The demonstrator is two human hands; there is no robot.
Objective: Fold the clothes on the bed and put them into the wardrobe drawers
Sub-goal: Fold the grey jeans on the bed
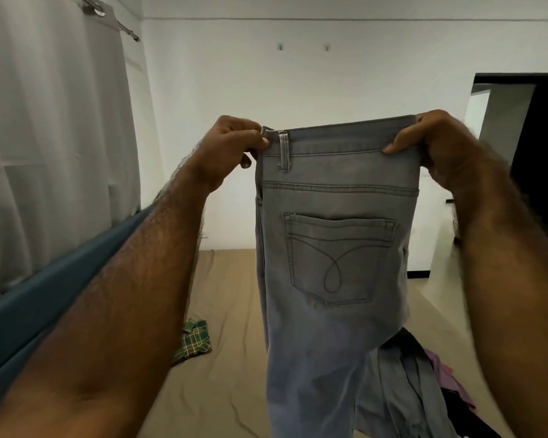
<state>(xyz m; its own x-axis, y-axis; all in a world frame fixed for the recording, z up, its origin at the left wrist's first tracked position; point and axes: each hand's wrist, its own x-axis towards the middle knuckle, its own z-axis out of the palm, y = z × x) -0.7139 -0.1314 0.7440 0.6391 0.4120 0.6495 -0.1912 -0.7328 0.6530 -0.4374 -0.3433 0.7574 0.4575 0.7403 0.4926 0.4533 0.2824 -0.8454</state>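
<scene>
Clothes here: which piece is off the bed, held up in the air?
The grey jeans, pinched at the waistband by the left hand and right hand. The green checked garment and the dark pile lie on the bed.

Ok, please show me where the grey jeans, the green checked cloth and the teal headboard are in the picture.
grey jeans (336, 191): head view, on the seat panel above the back pocket.
green checked cloth (194, 341): head view, on the middle of the crumpled heap.
teal headboard (29, 308): head view, on its padded upper part.

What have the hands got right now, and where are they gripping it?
Both hold the grey jeans up over the bed by the waistband: left hand pinches one end, right hand the other.
</scene>
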